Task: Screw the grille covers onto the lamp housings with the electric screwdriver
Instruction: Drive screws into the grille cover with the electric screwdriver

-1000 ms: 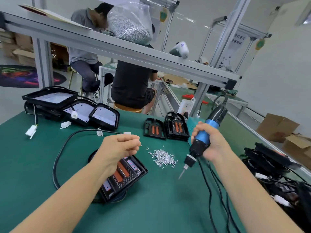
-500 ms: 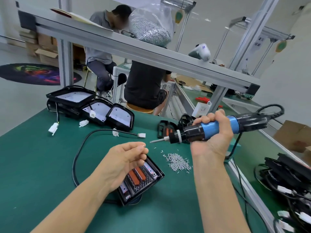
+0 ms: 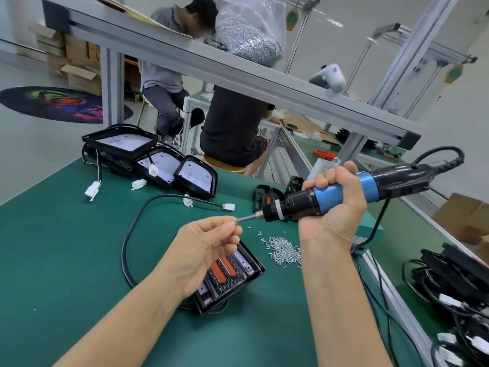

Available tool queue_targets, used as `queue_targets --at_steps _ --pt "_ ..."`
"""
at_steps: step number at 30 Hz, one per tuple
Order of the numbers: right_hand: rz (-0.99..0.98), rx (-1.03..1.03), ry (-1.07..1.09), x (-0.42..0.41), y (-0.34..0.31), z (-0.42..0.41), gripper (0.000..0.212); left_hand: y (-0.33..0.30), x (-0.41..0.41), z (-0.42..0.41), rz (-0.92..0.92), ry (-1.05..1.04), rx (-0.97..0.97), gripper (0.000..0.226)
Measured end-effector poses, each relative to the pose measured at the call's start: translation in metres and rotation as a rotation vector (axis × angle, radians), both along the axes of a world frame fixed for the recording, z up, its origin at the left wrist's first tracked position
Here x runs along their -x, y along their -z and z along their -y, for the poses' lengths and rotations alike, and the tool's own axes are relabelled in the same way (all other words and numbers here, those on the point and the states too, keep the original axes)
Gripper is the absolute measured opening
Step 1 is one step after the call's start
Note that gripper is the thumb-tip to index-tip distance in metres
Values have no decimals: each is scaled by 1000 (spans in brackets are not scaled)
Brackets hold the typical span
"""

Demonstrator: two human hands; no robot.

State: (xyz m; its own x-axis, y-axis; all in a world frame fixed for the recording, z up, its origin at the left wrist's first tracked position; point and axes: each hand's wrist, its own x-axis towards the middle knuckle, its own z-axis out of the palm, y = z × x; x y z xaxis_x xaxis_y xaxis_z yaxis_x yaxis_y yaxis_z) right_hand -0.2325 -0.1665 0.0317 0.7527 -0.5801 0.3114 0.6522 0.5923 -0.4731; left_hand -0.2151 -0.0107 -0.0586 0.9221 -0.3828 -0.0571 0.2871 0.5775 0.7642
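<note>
Blue screwdriver (image 3: 341,194) horizontal in R hand (image 3: 334,207) fist; L hand (image 3: 203,247) fingers pinch screw (image 3: 235,221) at bit.

two hands (image 3: 203,250), one screwdriver (image 3: 341,193), two seated people (image 3: 232,128)

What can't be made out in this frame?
- Head view: the screw at the screwdriver bit is too small to confirm; the left hand fingers cover it.
- The lamp housing near side is hidden under that hand.
- The lamps on the right are cut off by the frame edge.
</note>
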Motion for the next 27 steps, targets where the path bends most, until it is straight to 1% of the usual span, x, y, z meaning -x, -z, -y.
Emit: queue_targets --at_steps 5,12,16,20,24,27 --pt "-4 8 1 1 2 -1 24 2 1 1 -14 -11 1 15" --pt "-7 10 14 2 4 -3 25 3 3 5 -62 -16 37 23" --pt "1 20 18 1 5 -3 25 4 4 7 -65 -27 59 24" --pt "3 14 45 1 9 -4 24 6 3 9 40 -131 -26 21" --pt "-8 -73 35 0 14 -3 22 7 2 10 138 -218 -63 18" --pt "-36 -104 40 -1 20 -4 22 8 -1 9 186 -237 -104 9"
